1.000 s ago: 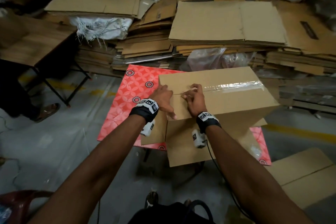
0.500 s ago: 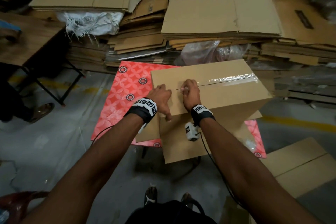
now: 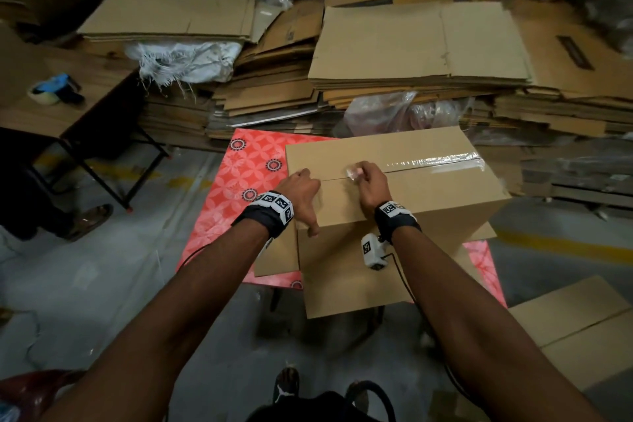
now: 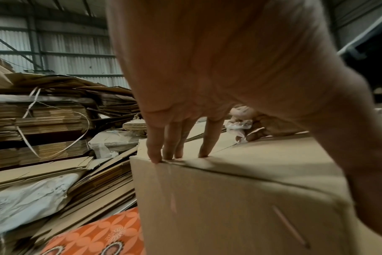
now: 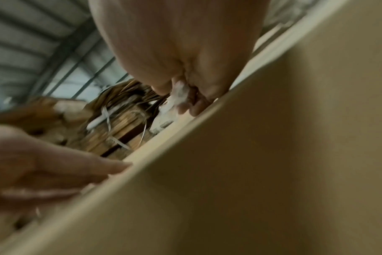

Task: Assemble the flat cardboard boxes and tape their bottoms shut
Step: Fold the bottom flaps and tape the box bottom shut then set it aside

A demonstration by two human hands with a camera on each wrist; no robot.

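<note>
A brown cardboard box (image 3: 428, 195) stands on a red patterned table (image 3: 246, 175) with its closed flaps facing up. Clear tape (image 3: 438, 161) covers the right part of the centre seam. My right hand (image 3: 368, 181) pinches the crumpled tape end (image 3: 353, 173) just above the seam, near its middle. The left wrist view shows that tape end (image 4: 238, 126) behind my left fingers (image 4: 175, 143), and the right wrist view shows it as a white wad (image 5: 179, 96). My left hand (image 3: 303, 188) lies flat on the box's left end, fingertips at the edge.
Stacks of flat cardboard (image 3: 411, 44) and plastic bags (image 3: 394, 110) fill the back. On a wooden table (image 3: 20, 113) at the left lies a blue tape dispenser (image 3: 51, 89). Another box (image 3: 575, 329) sits on the floor, lower right. A person's foot (image 3: 89, 219) is at the left.
Both hands stay on the box top. My right hand has shifted slightly right along the seam with the tape end. The head view has tilted.
</note>
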